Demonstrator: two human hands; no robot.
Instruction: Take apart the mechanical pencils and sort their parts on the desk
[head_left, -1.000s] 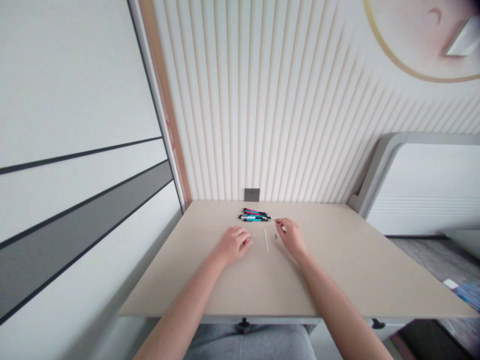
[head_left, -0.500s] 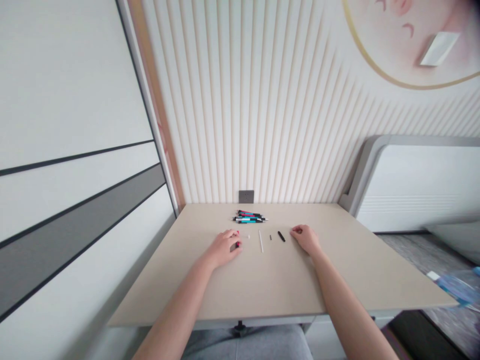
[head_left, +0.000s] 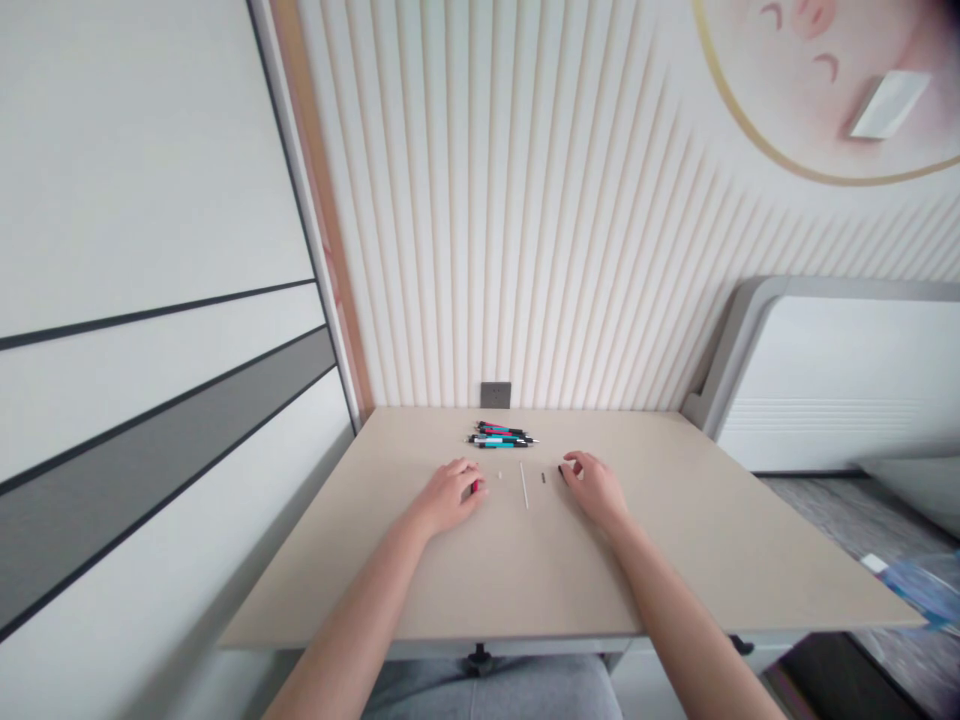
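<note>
My left hand point(head_left: 450, 495) rests on the left part of the desk, fingers curled around a red and black pen piece point(head_left: 475, 487) that is partly hidden. My right hand point(head_left: 596, 488) has its thumb and fingertips at a short black pen part point(head_left: 561, 471), mostly covered by the hand. Between the hands lie a small white piece point(head_left: 500, 475), a thin white refill-like stick point(head_left: 524, 485) and a tiny dark metallic piece point(head_left: 544, 478), apart from each other.
Behind the hands, several blue, red and black pens point(head_left: 501, 437) lie in a pile on the beige desk point(head_left: 525, 580). A dark wall socket point(head_left: 496, 395) sits above the desk's back edge. A cabinet point(head_left: 150, 450) flanks the left side; a bed headboard point(head_left: 832, 370) stands at the right.
My right hand has moved left onto the black pen part. The left hand stays nearly in place, its fingers closer together around the red and black piece. The view has shifted slightly.
</note>
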